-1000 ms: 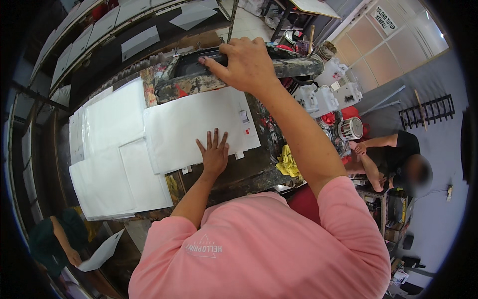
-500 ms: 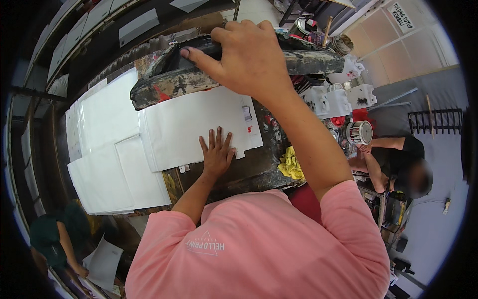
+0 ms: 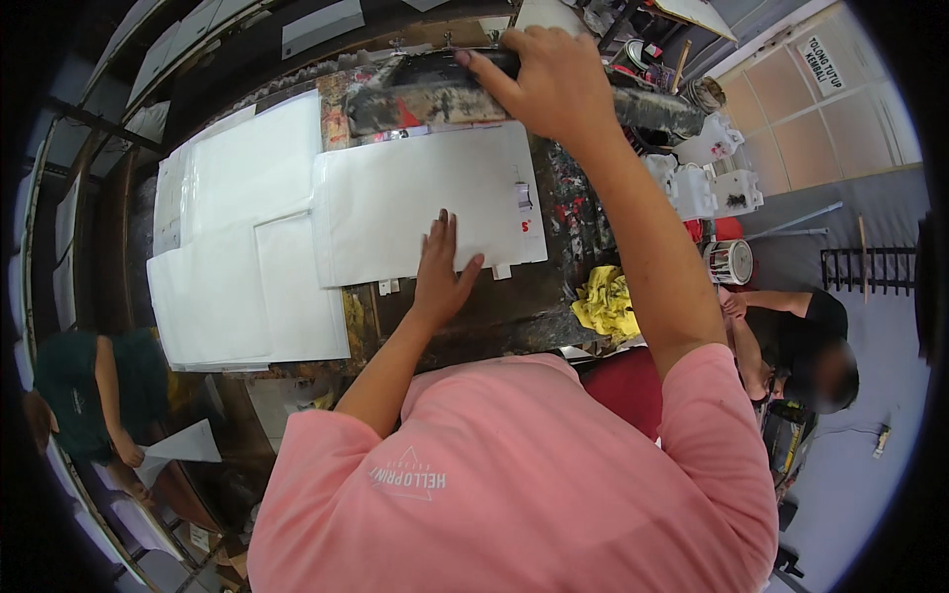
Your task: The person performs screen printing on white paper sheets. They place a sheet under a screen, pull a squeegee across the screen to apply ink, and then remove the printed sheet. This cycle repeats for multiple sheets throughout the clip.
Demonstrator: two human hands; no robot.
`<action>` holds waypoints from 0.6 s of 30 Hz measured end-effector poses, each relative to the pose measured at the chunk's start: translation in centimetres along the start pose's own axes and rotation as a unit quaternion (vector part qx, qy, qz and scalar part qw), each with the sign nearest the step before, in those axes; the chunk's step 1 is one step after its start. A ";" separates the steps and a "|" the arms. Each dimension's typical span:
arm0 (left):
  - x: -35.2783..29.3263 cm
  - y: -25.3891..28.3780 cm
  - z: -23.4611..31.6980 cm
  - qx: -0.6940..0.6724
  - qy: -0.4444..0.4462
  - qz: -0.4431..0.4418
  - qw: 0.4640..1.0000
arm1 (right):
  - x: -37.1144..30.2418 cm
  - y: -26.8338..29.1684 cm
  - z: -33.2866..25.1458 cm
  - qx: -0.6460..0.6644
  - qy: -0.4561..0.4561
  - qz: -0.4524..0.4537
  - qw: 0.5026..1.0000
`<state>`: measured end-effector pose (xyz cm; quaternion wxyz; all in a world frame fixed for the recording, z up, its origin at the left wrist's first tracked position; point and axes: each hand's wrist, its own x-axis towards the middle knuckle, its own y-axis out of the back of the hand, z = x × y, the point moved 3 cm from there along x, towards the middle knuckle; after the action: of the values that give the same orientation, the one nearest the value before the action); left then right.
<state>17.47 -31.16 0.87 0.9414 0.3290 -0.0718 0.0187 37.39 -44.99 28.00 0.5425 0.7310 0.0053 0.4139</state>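
My right hand (image 3: 563,84) is at the far side of the table, gripping a paint-stained screen-printing frame (image 3: 435,103). The frame stands tipped up, its near bar raised behind a large flat white paper piece (image 3: 415,188). A small dark mark and a red mark show near that piece's right edge. Over its near edge lies my left hand (image 3: 443,272), fingers stretched out, holding nothing. Whether the left palm presses on the paper I cannot tell. Small white tabs (image 3: 502,271) stick out along the same edge.
More white paper (image 3: 208,296) lies on the left of the stained table (image 3: 465,316). A crumpled yellow cloth (image 3: 605,301) is at its right edge, with white jugs (image 3: 692,193) and a paint can (image 3: 730,262) beyond. Two other people are nearby, at far left and right.
The screen-printing frame has swung up and back, away from me, with my right hand on it. My left hand's fingers have drawn closer together. The whole view has shifted somewhat.
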 end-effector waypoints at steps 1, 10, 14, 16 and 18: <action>0.5 2.0 2.4 -0.232 0.090 -0.023 0.968 | -1.4 -0.4 0.1 -0.010 -0.002 -0.007 1.000; -4.3 4.2 -0.5 -0.710 0.355 0.050 0.606 | -20.8 -9.4 -1.8 0.046 -0.020 -0.282 0.958; -5.7 0.1 -6.5 -0.694 0.436 0.041 0.571 | -26.8 -12.6 -3.0 0.080 -0.046 -0.289 0.953; -5.1 -0.2 -6.9 -0.670 0.448 0.022 0.591 | -27.6 -13.4 -3.6 0.074 -0.052 -0.322 0.942; -5.2 -0.3 -6.4 -0.642 0.489 0.052 0.589 | -27.2 -15.2 -3.1 0.068 -0.048 -0.313 0.946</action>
<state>13.10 -27.39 -5.01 0.7994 -0.4236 0.3887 0.1743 24.29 -48.70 -0.20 0.5934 0.7466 0.2362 0.1861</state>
